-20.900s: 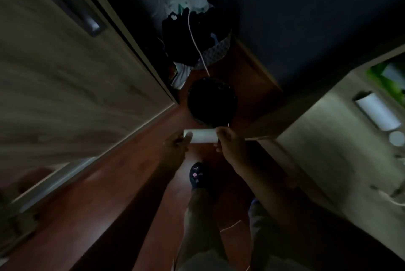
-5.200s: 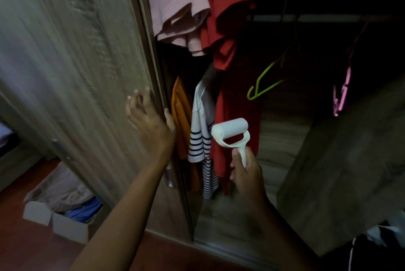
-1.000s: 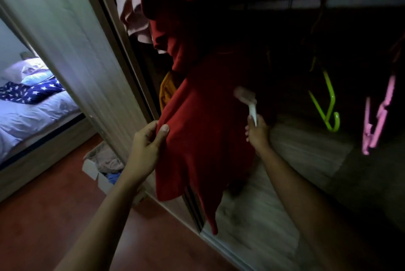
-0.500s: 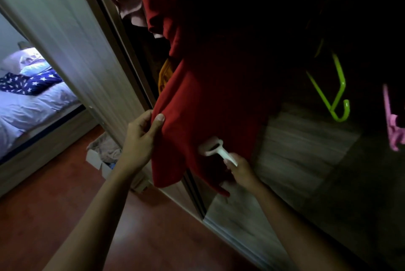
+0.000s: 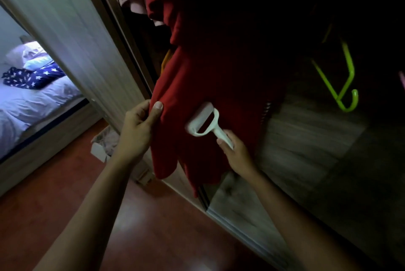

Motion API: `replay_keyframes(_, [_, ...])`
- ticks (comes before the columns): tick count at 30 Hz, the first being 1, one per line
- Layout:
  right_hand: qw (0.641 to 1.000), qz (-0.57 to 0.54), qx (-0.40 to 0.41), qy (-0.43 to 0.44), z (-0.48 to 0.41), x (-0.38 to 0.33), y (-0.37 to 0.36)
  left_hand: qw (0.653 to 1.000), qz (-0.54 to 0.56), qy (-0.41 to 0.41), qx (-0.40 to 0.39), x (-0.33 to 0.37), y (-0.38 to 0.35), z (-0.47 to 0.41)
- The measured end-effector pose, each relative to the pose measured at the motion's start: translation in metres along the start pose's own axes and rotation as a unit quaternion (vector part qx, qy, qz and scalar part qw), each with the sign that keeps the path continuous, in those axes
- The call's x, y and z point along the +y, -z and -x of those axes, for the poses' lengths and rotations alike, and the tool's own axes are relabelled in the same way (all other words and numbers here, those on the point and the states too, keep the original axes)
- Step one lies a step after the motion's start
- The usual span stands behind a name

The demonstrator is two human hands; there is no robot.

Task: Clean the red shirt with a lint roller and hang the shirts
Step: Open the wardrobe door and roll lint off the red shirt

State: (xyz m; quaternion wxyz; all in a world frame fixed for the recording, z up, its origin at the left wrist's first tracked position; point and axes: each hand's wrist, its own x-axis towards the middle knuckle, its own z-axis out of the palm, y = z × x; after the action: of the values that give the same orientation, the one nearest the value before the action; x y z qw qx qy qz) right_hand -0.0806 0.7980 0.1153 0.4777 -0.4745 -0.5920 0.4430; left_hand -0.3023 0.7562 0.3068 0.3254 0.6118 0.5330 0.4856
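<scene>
Off to your left there's a bed [image 5: 32, 104], with a navy star-print blanket [image 5: 32, 76] bunched below the pillow [image 5: 24, 52]. Down on the reddish floor [image 5: 153, 227], an open cardboard box [image 5: 100, 150] sits beside the wardrobe door [image 5: 72, 29].

Garment: red shirt [image 5: 208, 86] hangs just R of wardrobe door [image 5: 72, 29], L edge drawn toward it. Tool: white lint roller [image 5: 199, 117], head on shirt's lower front, handle tilted down-R.

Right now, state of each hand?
Left hand: pinching the red shirt edge.
Right hand: gripping the lint roller handle, roller against the shirt.
</scene>
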Motion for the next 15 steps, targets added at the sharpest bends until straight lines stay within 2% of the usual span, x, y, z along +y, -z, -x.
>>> replay_keyframes(5, [0.991,0.067,-0.036,-0.113,0.014,0.072,-0.038,1.000,-0.019,0.015,0.007,-0.003,0.005,0.001])
replay_keyframes(7, [0.979,0.117,-0.059,-0.156,0.014,0.092,-0.043,1.000,-0.017,0.016,0.003,-0.001,0.005,0.001])
replay_keyframes(11, [0.955,0.138,-0.117,-0.234,0.017,0.122,-0.046,1.000,-0.021,0.015,-0.001,0.002,0.007,0.003])
replay_keyframes(15, [0.945,0.139,-0.100,-0.279,0.016,0.141,-0.032,1.000,-0.014,0.023,0.000,0.001,0.009,0.003])
